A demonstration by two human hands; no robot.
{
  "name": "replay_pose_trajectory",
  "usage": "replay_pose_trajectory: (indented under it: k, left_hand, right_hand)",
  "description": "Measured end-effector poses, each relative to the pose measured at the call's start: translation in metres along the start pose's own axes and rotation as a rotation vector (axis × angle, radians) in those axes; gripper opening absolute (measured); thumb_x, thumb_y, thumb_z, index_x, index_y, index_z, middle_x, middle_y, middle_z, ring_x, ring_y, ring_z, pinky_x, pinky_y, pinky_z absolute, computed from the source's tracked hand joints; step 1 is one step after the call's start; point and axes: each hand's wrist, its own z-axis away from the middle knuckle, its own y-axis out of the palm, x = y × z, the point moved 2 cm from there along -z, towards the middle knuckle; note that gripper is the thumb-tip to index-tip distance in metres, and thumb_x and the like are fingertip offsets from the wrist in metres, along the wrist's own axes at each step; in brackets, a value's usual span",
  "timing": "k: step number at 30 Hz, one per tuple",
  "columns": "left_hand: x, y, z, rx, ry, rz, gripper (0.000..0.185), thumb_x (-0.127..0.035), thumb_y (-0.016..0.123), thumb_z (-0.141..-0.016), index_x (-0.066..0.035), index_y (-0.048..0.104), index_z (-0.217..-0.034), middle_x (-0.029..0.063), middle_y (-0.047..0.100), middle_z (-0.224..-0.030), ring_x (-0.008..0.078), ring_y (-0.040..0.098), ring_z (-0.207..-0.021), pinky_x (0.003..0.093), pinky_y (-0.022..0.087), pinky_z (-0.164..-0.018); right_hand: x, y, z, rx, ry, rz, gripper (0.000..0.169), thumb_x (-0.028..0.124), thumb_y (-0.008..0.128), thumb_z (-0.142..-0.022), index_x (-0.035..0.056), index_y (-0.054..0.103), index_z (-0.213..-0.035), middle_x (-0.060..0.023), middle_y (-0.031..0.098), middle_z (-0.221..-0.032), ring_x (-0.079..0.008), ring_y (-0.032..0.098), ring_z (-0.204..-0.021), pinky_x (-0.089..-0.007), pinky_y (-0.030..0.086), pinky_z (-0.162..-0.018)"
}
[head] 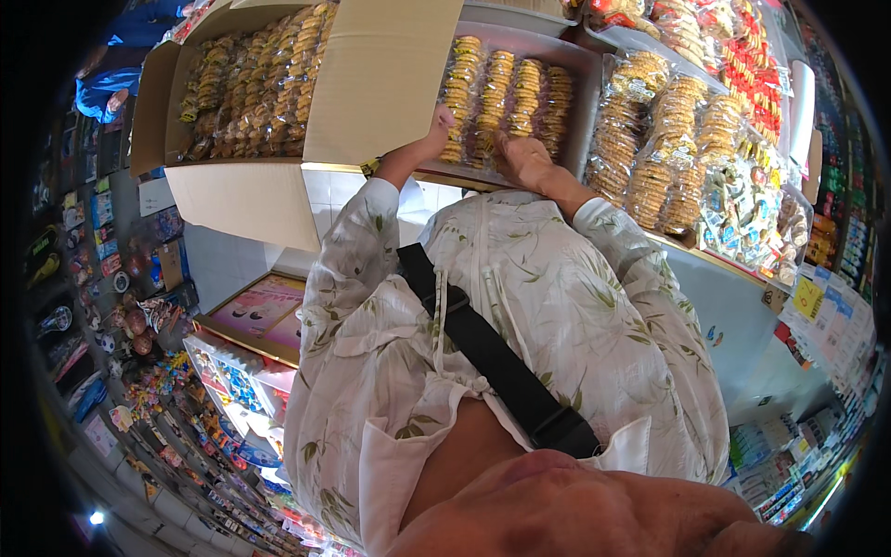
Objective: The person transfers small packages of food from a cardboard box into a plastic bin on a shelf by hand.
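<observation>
A grey plastic tray [590,87] before me holds several long rows of round cookies in clear wrap. My left hand [438,132] is at the tray's left side, touching the leftmost cookie row [463,83]. Its fingers are partly hidden beside the carton flap. My right hand [527,159] is cupped at the near end of the third cookie row [524,90], close to the second cookie row [498,80]. Its fingertips are turned away from view, so whether it grips a pack is unclear.
Left of the tray stands an open cardboard carton [240,150] full of wrapped cookies, its large flap [383,76] raised against the tray. More wrapped cookies [654,132] fill bins on the right. Packed shelves [835,195] and toys [136,324] line both sides. Another person's blue sleeve [104,87] shows far left.
</observation>
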Motion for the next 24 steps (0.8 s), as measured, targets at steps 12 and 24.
replay_pose_trajectory:
  k: [12,24]
  left_hand:
    - [-0.052,-0.006,0.012,0.314,0.014,-0.246,0.015,-0.012,0.068,-0.066,-0.008,0.066,-0.081,0.0124,0.066,-0.081,0.0288,0.064,-0.074,0.0390,0.050,-0.065]
    - [-0.059,0.012,0.009,0.330,-0.098,-0.456,0.014,-0.011,0.056,-0.074,-0.003,0.067,-0.077,0.0211,0.065,-0.083,0.0391,0.064,-0.080,0.0493,0.050,-0.069]
  right_hand:
    - [0.007,-0.003,-0.008,0.171,0.188,-0.021,0.061,0.023,0.065,-0.076,0.0037,0.035,-0.126,-0.0230,0.065,-0.091,-0.0394,0.063,-0.089,-0.0467,0.050,-0.076]
    - [0.002,-0.006,-0.002,0.072,0.183,0.023,0.051,0.023,0.065,-0.076,0.0048,0.046,-0.120,-0.0207,0.065,-0.090,-0.0378,0.063,-0.085,-0.0461,0.051,-0.073]
